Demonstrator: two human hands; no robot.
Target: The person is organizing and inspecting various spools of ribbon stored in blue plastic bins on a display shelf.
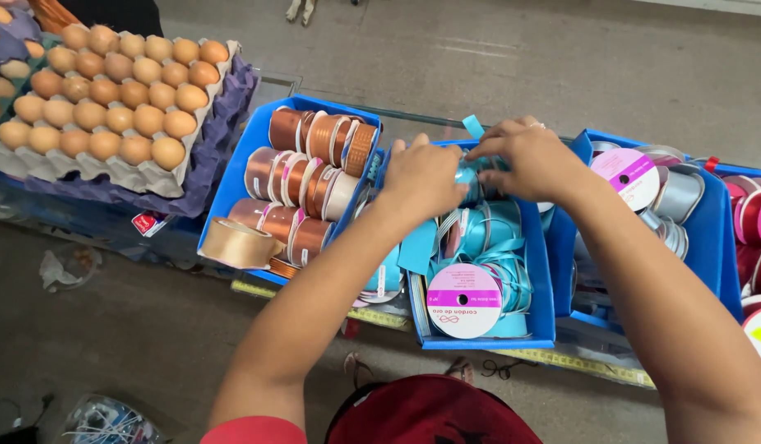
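Left hand [421,177] and right hand [532,160] both pinch light-blue ribbon [477,177] over the blue bin [541,288] — spools packed upright, sorted by colour.

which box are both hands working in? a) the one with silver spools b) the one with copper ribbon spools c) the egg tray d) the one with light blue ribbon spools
d: the left hand and right hand both sit over the far end of the blue box of light blue ribbon spools.

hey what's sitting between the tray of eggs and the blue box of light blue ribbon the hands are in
In the head view, a blue box of copper and bronze ribbon spools sits between the egg tray and the light blue ribbon box.
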